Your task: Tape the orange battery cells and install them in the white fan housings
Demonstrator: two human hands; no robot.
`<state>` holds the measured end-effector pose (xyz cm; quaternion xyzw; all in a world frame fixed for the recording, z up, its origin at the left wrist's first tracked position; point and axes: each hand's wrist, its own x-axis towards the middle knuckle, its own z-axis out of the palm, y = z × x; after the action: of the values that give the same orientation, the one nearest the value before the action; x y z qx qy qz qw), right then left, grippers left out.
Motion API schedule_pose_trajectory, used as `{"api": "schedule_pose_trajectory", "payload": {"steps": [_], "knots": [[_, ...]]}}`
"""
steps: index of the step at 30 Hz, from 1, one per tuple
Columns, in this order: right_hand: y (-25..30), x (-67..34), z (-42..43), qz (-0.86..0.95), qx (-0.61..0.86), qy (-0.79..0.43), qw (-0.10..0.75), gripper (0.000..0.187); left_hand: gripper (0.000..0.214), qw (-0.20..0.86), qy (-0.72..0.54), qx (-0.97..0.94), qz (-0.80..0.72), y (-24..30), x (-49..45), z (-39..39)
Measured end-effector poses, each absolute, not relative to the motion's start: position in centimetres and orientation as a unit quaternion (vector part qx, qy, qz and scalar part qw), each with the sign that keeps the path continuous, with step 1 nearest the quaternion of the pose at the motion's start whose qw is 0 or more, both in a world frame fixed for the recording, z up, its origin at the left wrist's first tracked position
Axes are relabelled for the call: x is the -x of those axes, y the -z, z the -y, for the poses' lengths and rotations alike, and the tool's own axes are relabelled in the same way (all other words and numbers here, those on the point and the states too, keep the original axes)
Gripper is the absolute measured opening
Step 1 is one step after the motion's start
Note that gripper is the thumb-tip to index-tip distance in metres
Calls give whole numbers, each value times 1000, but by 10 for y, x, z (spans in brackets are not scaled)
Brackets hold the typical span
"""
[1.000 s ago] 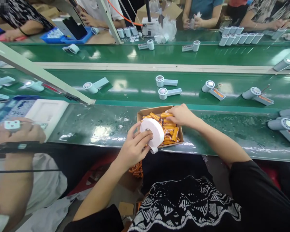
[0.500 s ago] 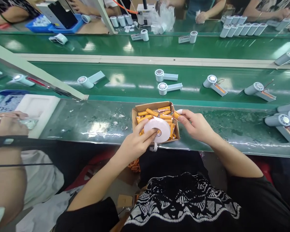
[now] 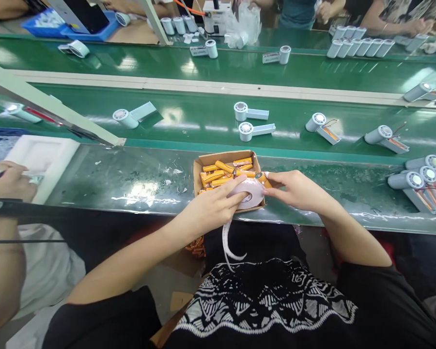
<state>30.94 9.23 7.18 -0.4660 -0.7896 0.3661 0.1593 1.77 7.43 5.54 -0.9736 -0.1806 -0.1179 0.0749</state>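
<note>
My left hand (image 3: 221,201) grips a roll of white tape (image 3: 253,196), with fingers at its core. A loose strip of backing (image 3: 226,245) dangles below that hand. Between the thumb and fingers of my right hand (image 3: 292,189) is an orange battery cell (image 3: 263,180), held against or very close to the roll's right edge. Under both hands sits an open cardboard box (image 3: 197,175) on the bench edge, filled with several more orange cells (image 3: 223,166). The roll and my left hand cover the box's near part.
Beyond the bench runs a green conveyor (image 3: 192,106) carrying several grey-blue handheld fans (image 3: 241,111). More fans (image 3: 407,179) stand at the right. A slanted metal post (image 3: 58,104) and a white foam tray (image 3: 63,150) are at left, beside another person's hand (image 3: 9,182).
My left hand has moved right with the tape roll, bringing it to the cell in my right hand. The loose strip hangs much longer now. The neighbour's hand has shifted left in view.
</note>
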Motion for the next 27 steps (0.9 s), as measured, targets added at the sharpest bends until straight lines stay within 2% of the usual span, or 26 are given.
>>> {"api": "schedule_pose_trajectory", "payload": {"steps": [2,5,8,10,18,22,25,27], "knots": [[-62,-315,-94,722,464,-455,238,26,36,82,119,971,189,-59,-23,-75],[-35,-308,-85,554,477,-524,437,42,32,96,137,965,203,-60,-33,-74],[-4,-287,-65,391,484,-483,616,53,31,104,167,959,203,-53,-44,-69],[9,-275,-55,326,486,-441,681,55,31,101,184,955,210,-45,-51,-64],[-15,-277,-80,362,470,-371,714,58,40,16,277,928,249,-29,-59,-57],[-25,-300,-103,397,506,-313,699,59,48,-25,245,938,243,-20,-55,-47],[-21,-346,-117,396,512,-223,729,55,52,-60,220,949,217,-14,-39,-44],[-11,-373,-113,384,500,-219,744,57,54,-62,202,946,247,-14,-18,-55]]}}
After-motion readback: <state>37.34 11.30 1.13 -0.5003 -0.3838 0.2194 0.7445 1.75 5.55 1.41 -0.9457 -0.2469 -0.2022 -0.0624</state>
